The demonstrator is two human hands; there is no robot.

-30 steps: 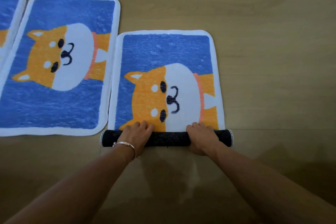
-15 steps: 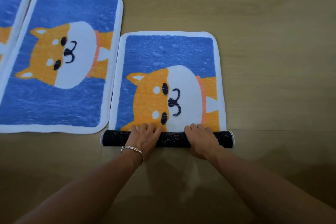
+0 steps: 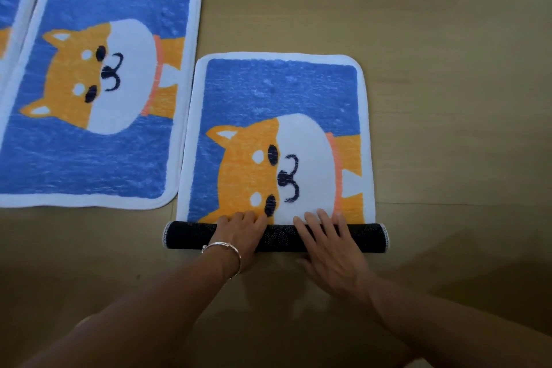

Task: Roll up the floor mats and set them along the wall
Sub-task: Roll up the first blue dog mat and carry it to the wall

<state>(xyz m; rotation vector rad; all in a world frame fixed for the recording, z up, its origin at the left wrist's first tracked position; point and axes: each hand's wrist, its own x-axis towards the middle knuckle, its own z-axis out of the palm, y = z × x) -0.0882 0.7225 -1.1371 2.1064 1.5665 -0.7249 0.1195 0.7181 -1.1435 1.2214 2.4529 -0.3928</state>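
You are pressing your left hand [image 3: 239, 233] and right hand [image 3: 328, 243], fingers outstretched, on the black dotted rolled end [image 3: 366, 237] of the blue white-edged dog-print floor mat [image 3: 277, 92], which is lying on the wooden floor [image 3: 448, 98].

Roll [image 3: 280, 237] farther up the mat [image 3: 277, 92]

no text, labels or numbers readable anywhere, floor mats [image 3: 277, 89] show only a cartoon dog
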